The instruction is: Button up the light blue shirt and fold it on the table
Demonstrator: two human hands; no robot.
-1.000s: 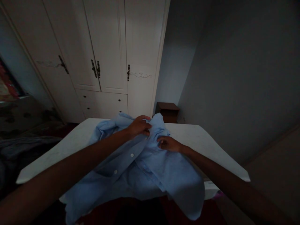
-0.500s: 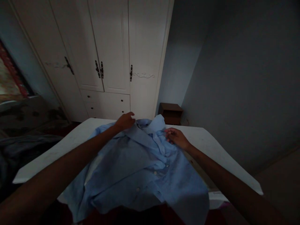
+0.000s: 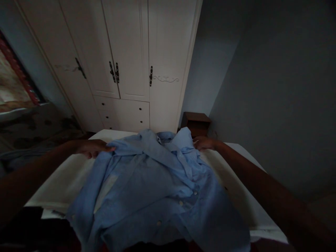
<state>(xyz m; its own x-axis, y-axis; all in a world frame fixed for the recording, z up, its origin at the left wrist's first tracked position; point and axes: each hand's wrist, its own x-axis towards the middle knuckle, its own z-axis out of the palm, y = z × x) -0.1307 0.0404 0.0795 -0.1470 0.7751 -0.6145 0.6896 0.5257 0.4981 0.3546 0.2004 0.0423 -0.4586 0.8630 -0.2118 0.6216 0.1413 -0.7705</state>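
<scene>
A light blue button-up shirt lies spread over a white table, its collar at the far end and its lower edge hanging over the near side. My left hand pinches the cloth at the left shoulder, fingers closed. At the right shoulder, beside the collar, my right hand has its fingers closed on the fabric; the fingertips are partly hidden. Several pale buttons show down the front, and the cloth is wrinkled across the chest.
Behind the table stands a white wardrobe with dark handles and drawers. A small brown cabinet is in the corner by the grey wall. Upholstered furniture lies at the left, below a red-edged curtain.
My left hand has moved left from near the collar to the shirt's left shoulder and grasped it. My right hand has closed on the right shoulder. The view has shifted slightly.
</scene>
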